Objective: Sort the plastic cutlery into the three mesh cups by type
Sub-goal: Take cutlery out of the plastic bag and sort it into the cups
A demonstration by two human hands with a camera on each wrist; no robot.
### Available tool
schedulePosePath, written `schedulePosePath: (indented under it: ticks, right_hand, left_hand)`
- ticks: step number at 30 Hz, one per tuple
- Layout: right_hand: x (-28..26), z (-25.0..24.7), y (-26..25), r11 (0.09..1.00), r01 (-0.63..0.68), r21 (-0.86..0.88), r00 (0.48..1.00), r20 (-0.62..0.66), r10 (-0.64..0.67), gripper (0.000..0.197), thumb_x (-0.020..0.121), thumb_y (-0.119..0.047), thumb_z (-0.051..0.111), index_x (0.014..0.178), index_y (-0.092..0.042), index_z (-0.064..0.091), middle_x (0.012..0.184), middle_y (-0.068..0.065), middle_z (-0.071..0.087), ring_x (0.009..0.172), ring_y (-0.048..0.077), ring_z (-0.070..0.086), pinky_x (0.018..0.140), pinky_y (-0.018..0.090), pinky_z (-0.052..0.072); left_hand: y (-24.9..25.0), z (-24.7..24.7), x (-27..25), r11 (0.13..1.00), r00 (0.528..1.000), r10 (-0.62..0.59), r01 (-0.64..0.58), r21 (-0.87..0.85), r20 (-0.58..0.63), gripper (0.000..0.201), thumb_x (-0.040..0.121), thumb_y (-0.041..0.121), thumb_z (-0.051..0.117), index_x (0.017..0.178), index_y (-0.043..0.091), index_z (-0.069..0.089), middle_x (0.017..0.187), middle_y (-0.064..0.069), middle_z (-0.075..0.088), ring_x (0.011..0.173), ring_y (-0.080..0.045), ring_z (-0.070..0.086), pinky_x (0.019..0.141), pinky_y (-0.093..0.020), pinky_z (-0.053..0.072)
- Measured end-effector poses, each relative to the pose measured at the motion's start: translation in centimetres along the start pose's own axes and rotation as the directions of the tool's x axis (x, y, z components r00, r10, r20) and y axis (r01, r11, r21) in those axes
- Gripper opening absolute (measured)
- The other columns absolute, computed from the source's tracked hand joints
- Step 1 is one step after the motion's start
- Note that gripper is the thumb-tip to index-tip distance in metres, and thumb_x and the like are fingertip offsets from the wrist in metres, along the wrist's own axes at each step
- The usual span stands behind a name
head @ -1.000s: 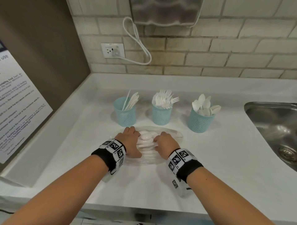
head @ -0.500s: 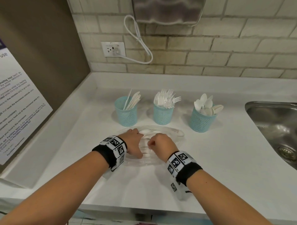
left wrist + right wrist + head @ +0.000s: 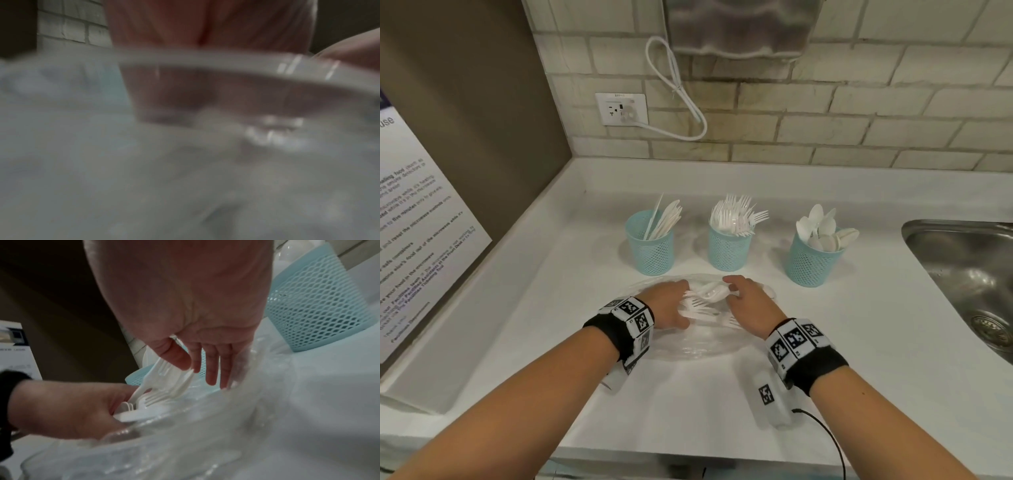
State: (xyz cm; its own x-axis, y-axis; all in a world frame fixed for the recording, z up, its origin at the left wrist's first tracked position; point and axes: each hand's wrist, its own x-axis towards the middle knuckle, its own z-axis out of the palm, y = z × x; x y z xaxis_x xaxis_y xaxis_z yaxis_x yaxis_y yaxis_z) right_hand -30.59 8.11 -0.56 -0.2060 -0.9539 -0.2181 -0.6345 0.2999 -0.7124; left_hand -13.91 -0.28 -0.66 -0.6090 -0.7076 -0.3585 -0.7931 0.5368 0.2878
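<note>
A white countertop (image 3: 825,342) fills a corner. Behind it rises a wall of pale bricks (image 3: 825,113) with darker grout. On that wall, above the counter's back left part, sits a white socket (image 3: 620,109); a white cord (image 3: 674,85) loops from it up to a grey metal box (image 3: 739,27) at the top. Left of the counter stands a brown wall (image 3: 465,102) bearing a printed notice (image 3: 417,233). At the counter's right edge lies a steel sink (image 3: 969,274).
</note>
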Motion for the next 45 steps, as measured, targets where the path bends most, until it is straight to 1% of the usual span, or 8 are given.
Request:
schedulePosePath:
  ticks: [6, 12, 17, 20, 26, 32, 37, 45]
  right_hand:
    - [-0.1, -0.8, -1.9, 0.981, 0.026, 0.190, 1.000, 0.013, -0.029, 0.038, 0.096, -0.012, 0.036, 0.133, -0.014, 0.046, 0.114, 0.003, 0.053, 0.101, 0.013, 0.047, 0.082, 0.021, 0.036]
    - [-0.3, -1.4, -4.7, 0.934, 0.120, 0.338, 0.993, -0.026, -0.118, 0.036, 0.097, -0.022, 0.042, 0.131, -0.017, 0.051, 0.129, -0.003, 0.050, 0.120, 0.011, 0.044, 0.100, 0.024, 0.031]
    - [0.0, -1.0, -4.9, 0.942, 0.110, 0.317, 0.993, -0.006, -0.115, 0.058, 0.086, -0.016, 0.059, 0.138, -0.024, 0.036, 0.129, -0.001, 0.045, 0.117, 0.018, 0.048, 0.092, 0.025, 0.036]
    - [0.3, -0.8, -3.6, 0.986, 0.012, 0.166, 0.996, 0.082, -0.026, 0.073, 0.079, -0.013, 0.068, 0.138, -0.020, 0.025, 0.122, 0.006, 0.045, 0.096, 0.018, 0.052, 0.068, 0.018, 0.042]
    - [0.8, -0.9, -1.7, 0.950, -0.046, 0.310, 0.995, -0.075, 0.072, 0.025, 0.080, -0.008, 0.071, 0.093, -0.009, 0.050, 0.071, 0.005, 0.058, 0.041, 0.008, 0.055, 0.046, 0.020, 0.048]
    - [0.8, 0.0, -3.4, 0.970, 0.154, 0.188, 0.938, -0.335, -0.085, 0.030, 0.068, -0.019, 0.082, 0.070, -0.021, 0.052, 0.077, -0.006, 0.052, 0.072, 0.010, 0.051, 0.067, 0.020, 0.041]
    - [0.3, 0.8, -4.5, 0.893, 0.334, 0.301, 0.913, -0.339, -0.227, 0.058, 0.068, -0.012, 0.072, 0.113, -0.030, 0.039, 0.117, -0.005, 0.030, 0.117, 0.019, 0.040, 0.103, 0.030, 0.038]
    - [1.0, -0.7, -8.2, 0.836, 0.512, 0.197, 0.846, -0.282, -0.452, 0.025, 0.084, -0.030, 0.068, 0.107, -0.026, 0.059, 0.118, -0.001, 0.053, 0.108, -0.005, 0.044, 0.093, 0.013, 0.033]
  left_hand:
    - [-0.9, -0.2, 0.2, 1.000, 0.998, 0.025, -0.025, 0.002, -0.064, 0.045, 0.077, 0.038, 0.072, 0.110, 0.009, 0.061, 0.112, -0.007, 0.064, 0.103, -0.025, 0.058, 0.086, -0.032, 0.045]
    - [-1.3, -1.3, -0.4, 0.967, 0.979, 0.101, -0.139, -0.212, -0.179, 0.034, 0.078, 0.025, 0.075, 0.107, 0.011, 0.064, 0.099, -0.007, 0.068, 0.090, -0.024, 0.062, 0.078, -0.031, 0.046]
    - [-1.6, -2.0, -1.0, 0.942, 0.976, 0.072, -0.135, -0.307, -0.207, 0.030, 0.076, 0.011, 0.071, 0.100, 0.016, 0.054, 0.087, -0.007, 0.067, 0.081, -0.024, 0.061, 0.072, -0.031, 0.049]
    - [-1.8, -2.2, -1.0, 0.936, 0.974, 0.056, -0.128, -0.328, -0.220, 0.029, 0.078, 0.009, 0.069, 0.096, 0.016, 0.048, 0.079, -0.003, 0.063, 0.071, -0.018, 0.056, 0.059, -0.020, 0.041]
    - [-2.3, -2.3, -0.8, 0.923, 0.981, 0.042, -0.111, -0.368, -0.188, 0.027, 0.081, 0.012, 0.065, 0.098, 0.016, 0.045, 0.076, -0.003, 0.066, 0.074, -0.020, 0.063, 0.072, -0.031, 0.049]
    - [-0.8, -1.5, -0.6, 0.931, 0.976, 0.095, -0.157, -0.329, -0.198, 0.048, 0.079, 0.025, 0.074, 0.119, 0.014, 0.049, 0.098, 0.004, 0.057, 0.087, -0.015, 0.055, 0.074, -0.025, 0.040]
    - [-0.5, -1.2, -0.8, 0.883, 0.955, 0.099, -0.213, -0.417, -0.279, 0.033, 0.082, 0.019, 0.071, 0.111, 0.014, 0.057, 0.100, -0.004, 0.065, 0.092, -0.021, 0.060, 0.080, -0.029, 0.046]
    - [-0.6, -2.2, -1.8, 0.792, 0.908, 0.034, -0.279, -0.543, -0.418, 0.052, 0.083, 0.023, 0.071, 0.128, 0.016, 0.048, 0.112, -0.001, 0.062, 0.102, -0.016, 0.057, 0.085, -0.023, 0.043]
